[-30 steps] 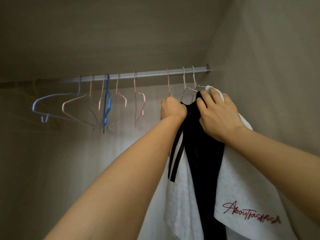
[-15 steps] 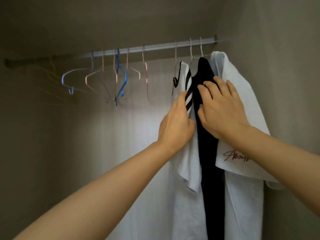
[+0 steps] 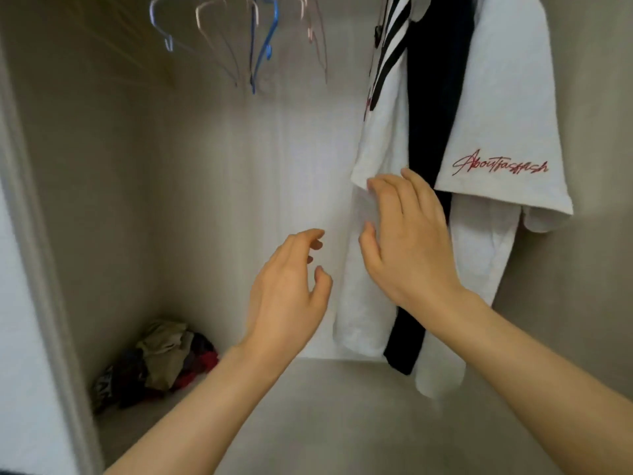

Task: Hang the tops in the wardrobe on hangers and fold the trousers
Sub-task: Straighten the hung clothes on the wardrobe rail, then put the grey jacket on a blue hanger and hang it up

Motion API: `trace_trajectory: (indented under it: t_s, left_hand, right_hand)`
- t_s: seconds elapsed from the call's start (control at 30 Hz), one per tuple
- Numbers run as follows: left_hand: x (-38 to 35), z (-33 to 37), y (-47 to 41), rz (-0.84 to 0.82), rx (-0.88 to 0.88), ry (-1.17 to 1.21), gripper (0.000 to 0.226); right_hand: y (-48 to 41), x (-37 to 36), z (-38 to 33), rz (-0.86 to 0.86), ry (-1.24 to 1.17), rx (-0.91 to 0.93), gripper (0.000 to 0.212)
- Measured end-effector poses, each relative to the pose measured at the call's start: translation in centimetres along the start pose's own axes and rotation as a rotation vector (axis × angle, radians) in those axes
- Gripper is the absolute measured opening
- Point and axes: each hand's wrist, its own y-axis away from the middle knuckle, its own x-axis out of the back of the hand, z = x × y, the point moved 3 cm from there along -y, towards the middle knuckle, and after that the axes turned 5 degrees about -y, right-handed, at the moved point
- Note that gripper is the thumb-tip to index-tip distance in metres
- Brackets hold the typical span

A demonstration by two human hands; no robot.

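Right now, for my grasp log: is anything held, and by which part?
Nothing is held. The left hand is free; the right hand, fingers straight, reaches the sleeve hem of the striped top.

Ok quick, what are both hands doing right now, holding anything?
Left hand: open, fingers loosely curled, holding nothing.
Right hand: open, fingers straight, in front of the hanging white T-shirt with black stripes, gripping nothing.

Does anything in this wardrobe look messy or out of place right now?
Yes: a crumpled heap of clothes lies on the wardrobe floor in the back left corner, neither hung nor folded. The hung tops look orderly.
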Motion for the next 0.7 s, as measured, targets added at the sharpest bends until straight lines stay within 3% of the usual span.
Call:
trace_trajectory:
  t_s: [0.4, 0.7]
  left_hand:
    - [7.4, -8.2, 16.1, -0.071, 0.329, -0.313, 0.035]
    - [13.3, -14.8, 32.7, -0.038, 0.827, -0.418, 0.031]
  right_hand:
    - [13.2, -8.9, -11.7, -0.379, -0.341, 0.045, 0.044]
    - [24.6, -13.9, -25.7, -0.699, -0.578, 0.132, 0.046]
